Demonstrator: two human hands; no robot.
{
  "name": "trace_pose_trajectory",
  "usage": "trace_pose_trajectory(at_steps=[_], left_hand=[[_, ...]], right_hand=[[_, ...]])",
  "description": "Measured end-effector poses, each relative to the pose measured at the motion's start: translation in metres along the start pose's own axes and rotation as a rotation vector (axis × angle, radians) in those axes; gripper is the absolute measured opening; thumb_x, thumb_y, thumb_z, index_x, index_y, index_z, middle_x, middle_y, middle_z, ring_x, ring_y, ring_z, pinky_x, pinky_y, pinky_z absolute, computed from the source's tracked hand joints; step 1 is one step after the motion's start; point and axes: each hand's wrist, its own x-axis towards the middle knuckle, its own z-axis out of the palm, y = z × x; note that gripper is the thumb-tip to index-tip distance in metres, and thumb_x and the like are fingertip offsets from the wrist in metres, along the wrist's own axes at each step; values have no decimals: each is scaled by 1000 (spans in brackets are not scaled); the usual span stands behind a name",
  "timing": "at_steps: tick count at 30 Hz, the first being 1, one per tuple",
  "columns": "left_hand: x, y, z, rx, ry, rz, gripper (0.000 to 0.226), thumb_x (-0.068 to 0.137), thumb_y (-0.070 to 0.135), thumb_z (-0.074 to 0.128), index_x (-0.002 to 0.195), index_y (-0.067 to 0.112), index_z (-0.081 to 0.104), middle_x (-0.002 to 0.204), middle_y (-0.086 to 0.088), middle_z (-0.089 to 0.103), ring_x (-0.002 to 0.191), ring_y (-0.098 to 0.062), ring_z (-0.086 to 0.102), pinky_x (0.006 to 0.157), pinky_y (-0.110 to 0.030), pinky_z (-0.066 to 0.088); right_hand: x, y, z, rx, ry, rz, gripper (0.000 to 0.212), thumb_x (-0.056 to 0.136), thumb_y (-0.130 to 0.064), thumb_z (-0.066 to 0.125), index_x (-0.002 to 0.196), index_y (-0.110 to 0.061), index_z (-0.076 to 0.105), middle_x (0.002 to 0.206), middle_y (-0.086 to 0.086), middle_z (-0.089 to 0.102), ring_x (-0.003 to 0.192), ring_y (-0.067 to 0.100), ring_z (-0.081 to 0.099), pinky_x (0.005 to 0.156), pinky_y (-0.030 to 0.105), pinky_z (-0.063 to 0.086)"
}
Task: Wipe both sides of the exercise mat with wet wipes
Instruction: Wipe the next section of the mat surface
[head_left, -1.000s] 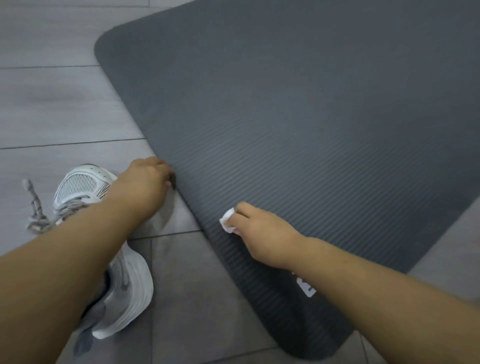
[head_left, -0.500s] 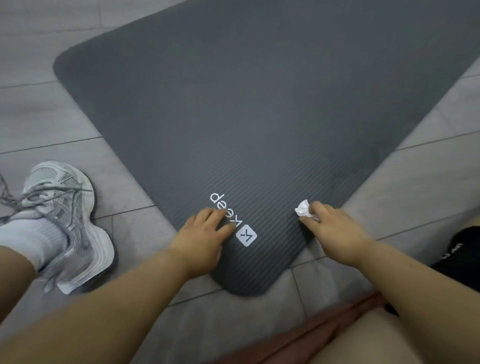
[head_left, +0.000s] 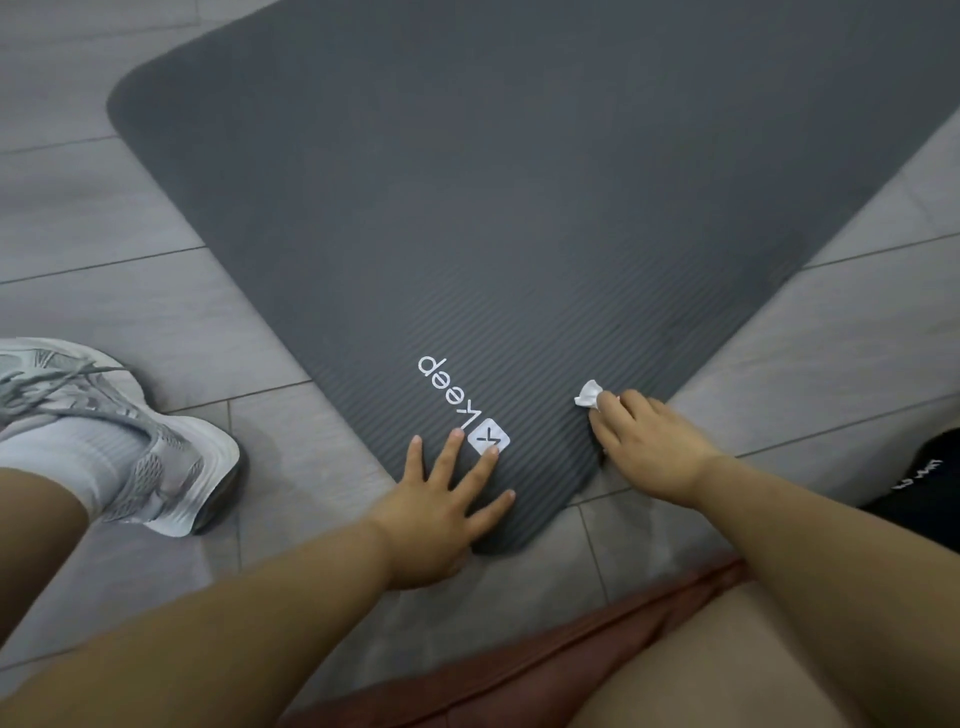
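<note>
Grey tiled floor (head_left: 130, 312) filled the frame's margins. The exercise mat (head_left: 519, 208), dark grey and ribbed, lay flat across the centre. Its long axis appeared to run from the near corner at lower centre toward upper right. The left hand (head_left: 441, 509) pressed that corner, fingers straight and splayed. At the mat's right edge, the right hand (head_left: 649, 447) pinched a crumpled wet wipe (head_left: 589, 394) against the surface. Most of the mat lay up-frame of its fingertips.

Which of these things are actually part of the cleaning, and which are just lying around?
In use: exercise mat; wet wipe, held by the right hand; left hand, pressed flat on the mat.
Just there: grey sneaker on the person's foot; black garment; tiled floor.
</note>
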Motion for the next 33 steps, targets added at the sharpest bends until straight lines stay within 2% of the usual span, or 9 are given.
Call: trace_pose_trajectory(at_steps=[2,5,8,12,14,17,20,23,33], left_hand=[[0,2,5,61,28,33,56,97,25,13,149,11,0,151,-30,-10,129,-63,-11,94,-79,4],[-4,-7,8,194,29,25,50,89,13,24,128,0,54,129,-32,50,111,-60,46,79,-74,38],[-9,-30,15,276,101,14,46,83,15,32,108,6,70,111,-22,66,95,-49,62,67,-64,50],[-27,-84,-5,210,69,-19,49,82,14,31,114,10,68,117,-20,64,100,-48,61,76,-63,50],[-35,-112,-7,171,59,-82,48,97,12,25,144,13,35,150,-19,30,133,-47,32,104,-61,28],[-53,-157,-20,166,-78,-233,50,103,17,18,151,20,1,159,-3,-3,145,-31,4,116,-47,9],[-70,-206,-30,146,-31,-360,51,103,19,21,150,25,4,159,4,0,145,-25,7,117,-41,11],[-80,-245,-33,118,-64,-460,52,102,18,23,149,33,6,158,7,3,144,-23,12,115,-38,17],[-75,-236,-44,-69,-235,-578,34,95,17,41,126,25,51,130,1,52,117,-24,53,89,-34,44]], right_hand=[[2,-1,2,-21,34,-42,37,74,-2,29,84,4,64,92,15,37,57,28,46,44,33,39],[8,-7,2,-21,70,-59,32,76,-1,33,77,2,65,88,13,36,54,27,46,41,32,40],[26,-15,-3,38,146,-13,28,77,-2,37,74,1,64,85,11,32,53,27,47,39,31,40],[72,-27,-26,84,231,63,26,78,-7,39,75,-1,64,86,9,33,56,26,49,37,28,33],[102,-31,-36,118,260,97,25,76,-8,38,74,-2,63,88,9,33,56,27,49,36,27,31],[156,-36,-52,142,226,125,24,73,-8,39,73,-2,62,93,10,35,56,27,50,38,24,23],[212,-44,-79,184,90,181,13,77,0,52,87,2,60,109,17,44,72,31,52,43,27,29],[257,-48,-94,267,-135,211,28,91,-2,43,118,-2,48,135,14,28,101,31,45,62,34,35],[266,-7,-137,325,-347,188,32,90,-1,42,117,-15,51,106,6,38,81,29,49,65,36,41]])
